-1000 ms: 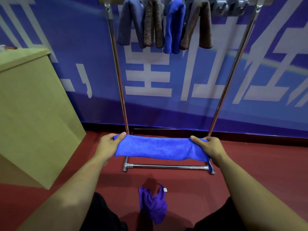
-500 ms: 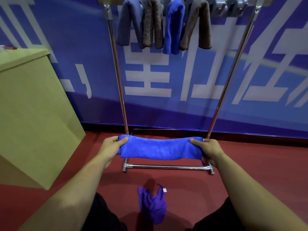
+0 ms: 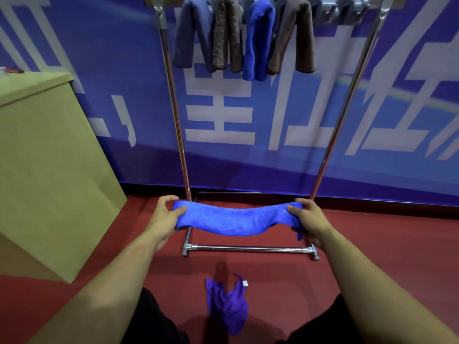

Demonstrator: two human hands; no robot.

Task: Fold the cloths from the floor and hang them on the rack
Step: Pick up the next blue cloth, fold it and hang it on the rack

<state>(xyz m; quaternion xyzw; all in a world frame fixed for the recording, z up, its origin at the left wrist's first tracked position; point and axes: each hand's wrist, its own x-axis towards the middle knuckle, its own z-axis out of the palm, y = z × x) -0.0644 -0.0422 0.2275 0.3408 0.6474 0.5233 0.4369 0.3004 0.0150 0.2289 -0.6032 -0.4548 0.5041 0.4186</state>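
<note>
**Blue cloth stretched between both hands in front of the rack**

The folded blue cloth (image 3: pixel 233 219) hangs in the air between the two hands, sagging a little in the middle. The left hand (image 3: pixel 166 217) pinches its left end, thumb on the near side and fingers curled over the top; the right hand (image 3: pixel 306 219) grips the right end the same way.

Below it is a red floor (image 3: pixel 385 244), where a crumpled purple cloth (image 3: pixel 228 306) lies near the person's legs. The metal rack (image 3: pixel 248 249) stands just beyond the hands, against a blue banner (image 3: pixel 273 120) with white characters. Four folded cloths (image 3: pixel 243 38) hang over its top bar. A tan box (image 3: pixel 49 170) stands at the left.

Both forearms reach forward, well apart, at about the same height.
</note>
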